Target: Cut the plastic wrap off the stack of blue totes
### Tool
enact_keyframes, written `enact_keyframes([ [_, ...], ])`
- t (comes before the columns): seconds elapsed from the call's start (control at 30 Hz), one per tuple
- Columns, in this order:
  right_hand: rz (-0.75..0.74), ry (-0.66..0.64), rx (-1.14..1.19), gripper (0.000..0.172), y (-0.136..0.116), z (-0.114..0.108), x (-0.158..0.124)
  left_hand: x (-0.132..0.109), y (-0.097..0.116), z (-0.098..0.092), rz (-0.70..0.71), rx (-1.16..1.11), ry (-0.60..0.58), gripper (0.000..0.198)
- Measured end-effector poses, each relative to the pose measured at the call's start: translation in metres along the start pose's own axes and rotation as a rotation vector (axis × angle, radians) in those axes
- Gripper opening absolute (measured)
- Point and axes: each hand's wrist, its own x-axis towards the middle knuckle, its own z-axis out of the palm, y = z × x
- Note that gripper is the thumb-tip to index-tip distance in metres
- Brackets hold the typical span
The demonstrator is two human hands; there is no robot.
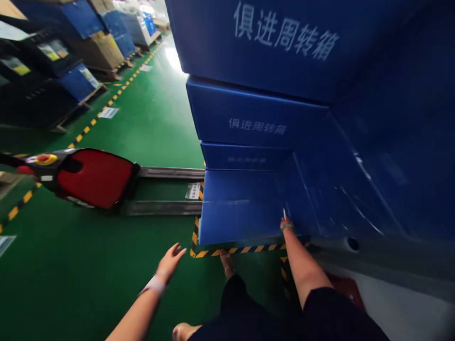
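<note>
My left hand [172,261] hangs in the air over the green floor, fingers apart and holding nothing, left of the blue stack. Beyond it, my right hand [286,222] is at the lower blue panel [238,208], its fingers closed around a thin pale stick-like thing [284,213] too small to name. Whether that thing touches the panel I cannot tell. Above rise blue boxes [258,109] with white printed characters, one over another. Shiny streaks mark the dark blue side [355,189] at the right.
A red and black pallet truck [95,177] stands at left, its forks [170,172] reaching to the blue stack. Yellow-black tape [238,249] edges the floor near my feet. Loaded pallets with boxes [106,49] line the far left. A pale low surface [398,293] lies at lower right.
</note>
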Motion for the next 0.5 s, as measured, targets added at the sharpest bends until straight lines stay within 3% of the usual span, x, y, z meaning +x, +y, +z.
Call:
enact_keyframes([
  [0.13,0.008,-0.056,-0.033,0.047,-0.001,0.019,0.045,0.061,0.060,0.066,-0.124,-0.062,-0.061,0.061],
  [0.27,0.014,-0.014,-0.048,0.053,-0.002,0.042,0.057,0.096,0.075,0.109,-0.186,-0.016,-0.031,0.048],
  [0.37,0.045,0.030,-0.050,0.055,-0.004,0.056,0.053,0.099,0.069,0.112,-0.240,0.056,0.035,0.050],
  [0.5,0.078,0.067,-0.050,0.057,-0.004,0.062,0.050,0.108,0.063,0.097,-0.288,0.114,0.044,0.049],
])
